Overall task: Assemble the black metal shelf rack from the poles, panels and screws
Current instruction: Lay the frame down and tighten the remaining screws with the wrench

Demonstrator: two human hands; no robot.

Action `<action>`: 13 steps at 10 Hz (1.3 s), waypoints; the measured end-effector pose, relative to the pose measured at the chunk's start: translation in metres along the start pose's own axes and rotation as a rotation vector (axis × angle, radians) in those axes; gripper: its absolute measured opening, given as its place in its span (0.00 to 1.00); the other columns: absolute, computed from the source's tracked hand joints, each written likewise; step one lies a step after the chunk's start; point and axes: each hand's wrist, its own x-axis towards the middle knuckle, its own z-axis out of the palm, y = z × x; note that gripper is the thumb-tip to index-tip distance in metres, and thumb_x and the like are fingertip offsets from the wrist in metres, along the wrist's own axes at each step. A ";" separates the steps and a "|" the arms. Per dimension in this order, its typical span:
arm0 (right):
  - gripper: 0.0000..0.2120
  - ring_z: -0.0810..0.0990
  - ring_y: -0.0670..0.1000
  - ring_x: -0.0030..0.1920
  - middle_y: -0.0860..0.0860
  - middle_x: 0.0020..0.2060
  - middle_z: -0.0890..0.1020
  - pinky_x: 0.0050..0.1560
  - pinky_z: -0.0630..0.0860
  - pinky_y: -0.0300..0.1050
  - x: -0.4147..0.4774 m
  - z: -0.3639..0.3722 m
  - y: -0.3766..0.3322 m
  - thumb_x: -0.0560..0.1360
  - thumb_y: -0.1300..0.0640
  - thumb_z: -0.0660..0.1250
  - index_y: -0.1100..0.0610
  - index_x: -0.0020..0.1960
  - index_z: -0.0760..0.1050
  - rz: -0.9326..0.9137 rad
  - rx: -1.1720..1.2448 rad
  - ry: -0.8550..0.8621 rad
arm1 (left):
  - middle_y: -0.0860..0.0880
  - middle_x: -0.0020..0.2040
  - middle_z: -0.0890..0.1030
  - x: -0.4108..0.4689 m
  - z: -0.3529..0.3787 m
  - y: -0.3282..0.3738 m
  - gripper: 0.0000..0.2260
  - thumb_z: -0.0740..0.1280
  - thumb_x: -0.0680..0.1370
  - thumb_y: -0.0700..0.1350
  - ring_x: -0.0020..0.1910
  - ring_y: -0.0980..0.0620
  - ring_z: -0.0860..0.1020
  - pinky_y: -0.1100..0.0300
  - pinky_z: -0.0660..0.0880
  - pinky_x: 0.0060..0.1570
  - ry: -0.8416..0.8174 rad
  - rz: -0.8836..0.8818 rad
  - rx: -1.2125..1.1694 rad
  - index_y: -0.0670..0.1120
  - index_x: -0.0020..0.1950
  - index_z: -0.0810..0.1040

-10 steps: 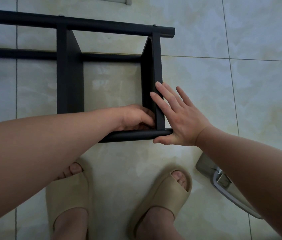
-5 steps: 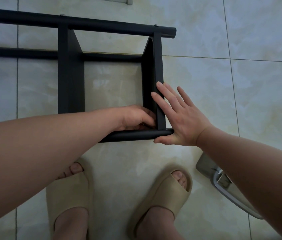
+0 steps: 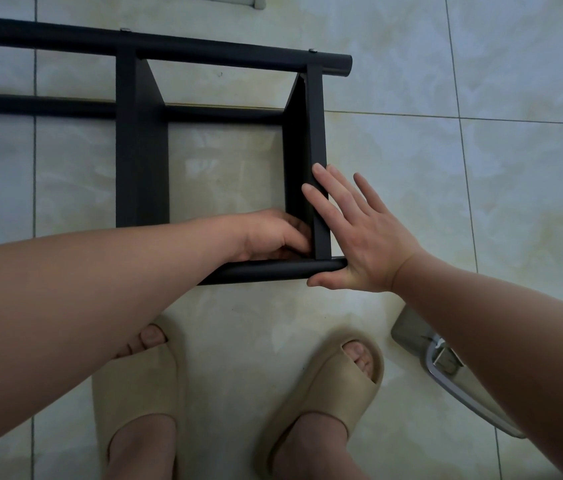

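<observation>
Left hand curled, right hand flat — splayed, palm down

No readable txt, labels or nos. anywhere in view.

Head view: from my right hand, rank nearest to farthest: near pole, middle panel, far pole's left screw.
1. near pole, touching the right hand at its thumb side.
2. middle panel, farther left.
3. left screw, upper left on the far pole.

One head-worn view looks steeply down, close above the rack and tiled floor
</observation>
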 end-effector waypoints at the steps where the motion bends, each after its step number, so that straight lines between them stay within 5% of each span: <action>1: 0.55 0.51 0.60 0.82 0.60 0.81 0.52 0.79 0.53 0.65 0.000 0.000 0.000 0.70 0.22 0.57 0.60 0.82 0.52 -0.001 0.002 0.000 | 0.41 0.43 0.83 0.000 0.000 -0.001 0.09 0.63 0.76 0.29 0.40 0.48 0.83 0.59 0.81 0.41 0.007 0.001 -0.033 0.40 0.46 0.80; 2: 0.55 0.51 0.60 0.82 0.61 0.81 0.52 0.79 0.53 0.65 0.000 0.000 -0.001 0.70 0.22 0.57 0.60 0.82 0.52 0.001 0.004 -0.002 | 0.39 0.47 0.82 0.000 0.001 -0.001 0.07 0.65 0.76 0.33 0.46 0.44 0.82 0.51 0.79 0.54 0.029 -0.011 0.063 0.35 0.52 0.81; 4: 0.56 0.51 0.61 0.81 0.61 0.81 0.52 0.78 0.54 0.66 0.000 -0.002 -0.001 0.70 0.22 0.56 0.61 0.82 0.53 0.003 0.004 -0.007 | 0.44 0.37 0.81 0.003 0.000 -0.002 0.06 0.66 0.75 0.32 0.37 0.48 0.80 0.56 0.76 0.47 0.039 -0.010 0.071 0.40 0.43 0.81; 5: 0.55 0.52 0.61 0.81 0.61 0.81 0.52 0.78 0.54 0.66 0.000 -0.002 -0.001 0.70 0.22 0.56 0.61 0.82 0.53 0.003 0.005 -0.006 | 0.45 0.36 0.82 0.002 -0.001 -0.003 0.17 0.64 0.75 0.29 0.37 0.48 0.81 0.59 0.79 0.42 0.019 -0.011 -0.010 0.45 0.34 0.84; 7: 0.55 0.52 0.61 0.81 0.61 0.81 0.52 0.78 0.54 0.66 0.000 -0.002 -0.001 0.70 0.22 0.57 0.61 0.82 0.53 0.003 0.004 -0.009 | 0.36 0.51 0.84 0.001 0.001 -0.001 0.08 0.66 0.76 0.35 0.48 0.43 0.83 0.51 0.79 0.54 0.039 -0.013 0.078 0.35 0.52 0.82; 8: 0.56 0.51 0.61 0.81 0.61 0.81 0.52 0.78 0.54 0.66 0.000 -0.002 -0.001 0.70 0.22 0.57 0.61 0.82 0.53 0.004 -0.005 -0.013 | 0.40 0.44 0.83 0.002 0.000 -0.002 0.08 0.67 0.76 0.35 0.42 0.46 0.82 0.57 0.79 0.46 0.040 -0.009 0.110 0.35 0.53 0.81; 10: 0.56 0.52 0.61 0.81 0.61 0.81 0.52 0.78 0.54 0.66 0.000 -0.001 -0.001 0.70 0.22 0.57 0.61 0.82 0.53 0.003 -0.011 -0.010 | 0.43 0.40 0.83 0.003 -0.002 -0.003 0.13 0.64 0.75 0.29 0.39 0.47 0.83 0.60 0.80 0.40 0.010 -0.010 -0.030 0.43 0.38 0.82; 12: 0.56 0.52 0.61 0.81 0.61 0.81 0.53 0.78 0.54 0.66 0.000 -0.001 -0.001 0.69 0.22 0.57 0.61 0.82 0.54 0.002 -0.009 -0.001 | 0.39 0.47 0.84 0.001 0.001 -0.001 0.07 0.66 0.76 0.36 0.47 0.42 0.82 0.52 0.78 0.54 0.034 -0.026 0.107 0.36 0.51 0.82; 13: 0.56 0.52 0.61 0.81 0.61 0.81 0.53 0.78 0.53 0.66 0.000 -0.001 -0.001 0.69 0.22 0.57 0.61 0.82 0.53 0.000 -0.018 0.000 | 0.42 0.41 0.82 0.001 0.000 -0.001 0.04 0.66 0.76 0.34 0.43 0.45 0.81 0.56 0.77 0.48 0.027 -0.019 0.121 0.40 0.46 0.81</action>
